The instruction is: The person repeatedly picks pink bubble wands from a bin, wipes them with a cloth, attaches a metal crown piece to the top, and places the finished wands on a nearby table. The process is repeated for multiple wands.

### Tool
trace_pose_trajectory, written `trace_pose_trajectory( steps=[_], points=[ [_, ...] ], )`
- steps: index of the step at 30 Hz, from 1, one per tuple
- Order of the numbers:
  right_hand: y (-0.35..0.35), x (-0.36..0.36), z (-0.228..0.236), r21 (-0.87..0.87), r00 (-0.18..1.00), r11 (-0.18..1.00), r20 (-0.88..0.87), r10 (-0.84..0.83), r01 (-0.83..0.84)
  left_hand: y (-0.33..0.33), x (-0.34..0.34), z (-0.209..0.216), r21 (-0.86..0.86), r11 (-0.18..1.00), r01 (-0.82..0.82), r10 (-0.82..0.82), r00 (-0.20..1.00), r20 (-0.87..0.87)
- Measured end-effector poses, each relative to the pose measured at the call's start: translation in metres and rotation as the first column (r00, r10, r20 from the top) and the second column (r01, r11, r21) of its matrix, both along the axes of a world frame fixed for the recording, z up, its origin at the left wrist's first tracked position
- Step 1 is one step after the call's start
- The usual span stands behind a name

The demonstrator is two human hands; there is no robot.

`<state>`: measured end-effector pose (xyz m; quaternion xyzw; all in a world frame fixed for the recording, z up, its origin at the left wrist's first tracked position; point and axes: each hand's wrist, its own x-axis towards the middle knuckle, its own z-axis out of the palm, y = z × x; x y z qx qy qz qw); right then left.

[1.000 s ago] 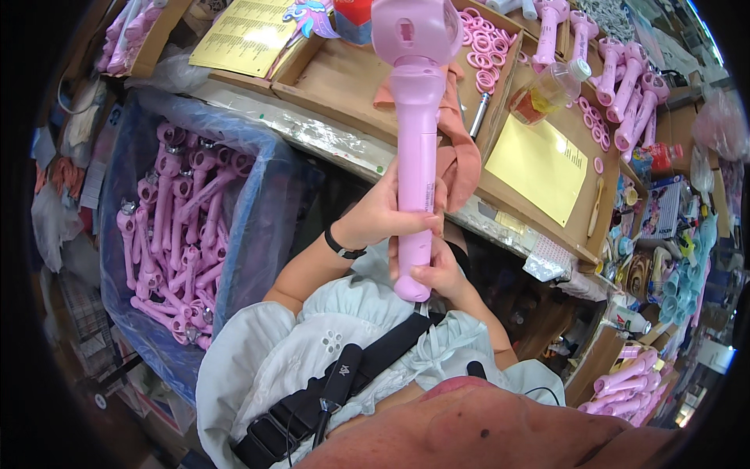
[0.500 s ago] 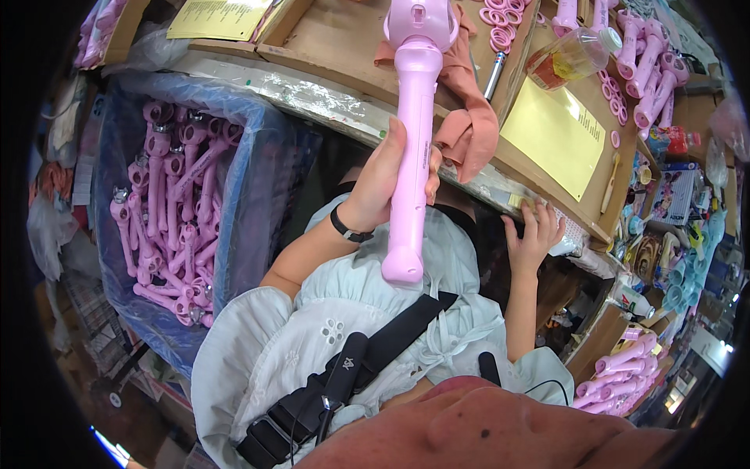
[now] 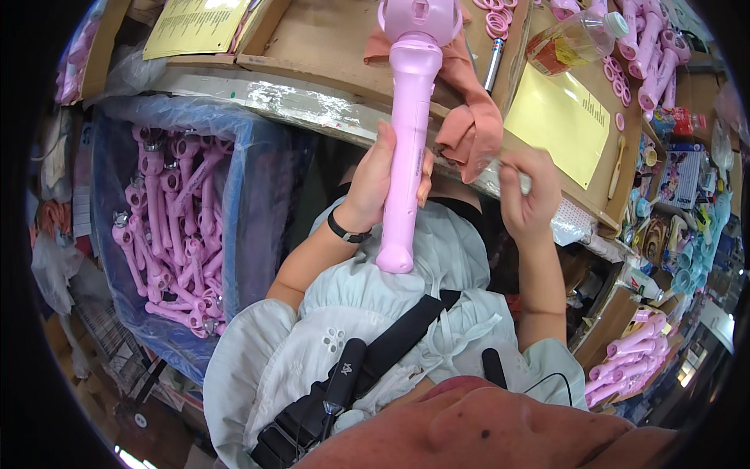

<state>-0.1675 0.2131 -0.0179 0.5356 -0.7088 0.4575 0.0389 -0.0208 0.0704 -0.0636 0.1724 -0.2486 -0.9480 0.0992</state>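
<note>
My left hand (image 3: pixel 370 181) is wrapped round the handle of a pink toy wand (image 3: pixel 408 133), thumb along its side. The wand stands lengthwise before me, its rounded head (image 3: pixel 419 17) over the bench and its butt end toward my lap. To the right, my right hand (image 3: pixel 533 187) is raised at the bench edge, fingers curled together in a pinch. A faint translucent patch shows by its fingertips; what they hold, if anything, I cannot make out. Between the hands a salmon-coloured cloth (image 3: pixel 473 129) hangs over the bench edge.
At left a blue-lined bin (image 3: pixel 237 227) holds several pink wands. On the bench lie a yellow printed sheet (image 3: pixel 559 125), a clear bottle (image 3: pixel 574 43), pink rings (image 3: pixel 495 25) and a metal-tipped tool (image 3: pixel 493 64). More pink wands (image 3: pixel 629 352) fill a box at lower right.
My right hand has lifted from the bench edge, and its spread fingers have curled into a pinch. The wand has shifted slightly left and stays in my left hand.
</note>
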Motion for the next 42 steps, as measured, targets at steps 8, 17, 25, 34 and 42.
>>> trace_pose_trajectory(
  steps=[8,17,25,34,42],
  points=[
    [-0.068,-0.008,0.007,0.178,0.959,0.977,-0.234,0.157,-0.116,-0.003,0.002,0.006,0.026,1.0,0.011,-0.013,0.997,0.078],
    [-0.071,-0.011,0.006,0.191,0.968,0.981,-0.241,0.063,-0.017,-0.006,0.001,0.006,0.064,0.998,0.021,-0.024,0.998,0.055],
    [-0.071,-0.012,0.006,0.132,0.968,0.991,-0.243,0.061,-0.029,-0.005,0.002,0.001,0.103,0.994,0.034,-0.038,0.999,0.033],
    [-0.068,-0.013,0.004,0.122,0.918,0.987,-0.37,0.143,-0.104,-0.004,0.002,0.002,0.152,0.988,0.017,-0.022,0.999,0.034],
    [-0.066,-0.011,0.007,0.141,0.938,0.983,-0.31,0.156,-0.117,-0.005,0.002,0.002,0.173,0.985,0.027,-0.033,0.999,0.032]
  ],
)
